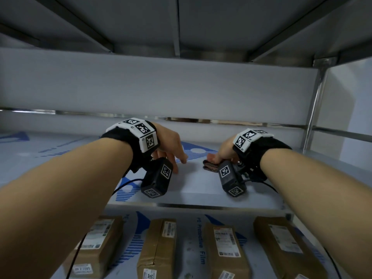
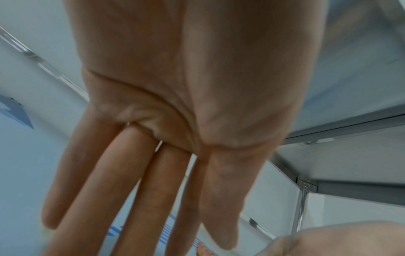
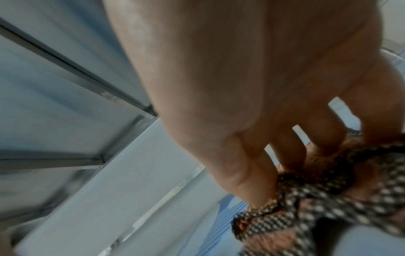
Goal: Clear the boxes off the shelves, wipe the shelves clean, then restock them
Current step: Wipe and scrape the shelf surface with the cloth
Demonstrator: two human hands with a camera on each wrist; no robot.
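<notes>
— Head view: both forearms reach onto the middle shelf (image 1: 201,190), a metal surface under a film printed with blue marks. What is the right hand (image 1: 224,149) doing?

— It presses down on a folded cloth (image 1: 210,165), brown with a dark dotted weave. In the right wrist view the fingers (image 3: 291,152) are bent down onto the cloth (image 3: 328,199) and the thumb is against its edge, so the hand has hold of it.

— And the left hand (image 1: 171,143)?

— It holds nothing. The left wrist view shows its fingers (image 2: 136,181) straight and slightly spread, pointing down toward the shelf (image 2: 22,164). From the head view the fingertips are at the shelf surface, just left of the cloth; whether they touch it I cannot tell.

— Where are the boxes?

— Four brown cardboard boxes (image 1: 159,248) with white labels lie side by side on the lower shelf (image 1: 193,248), at the near bottom of the head view. The shelf the hands are on carries only the cloth.

— Anything else?

— Black straps with white coded marker blocks (image 1: 141,135) sit on both wrists, and the underside of the upper shelf (image 1: 181,23) fills the top of the picture.
</notes>
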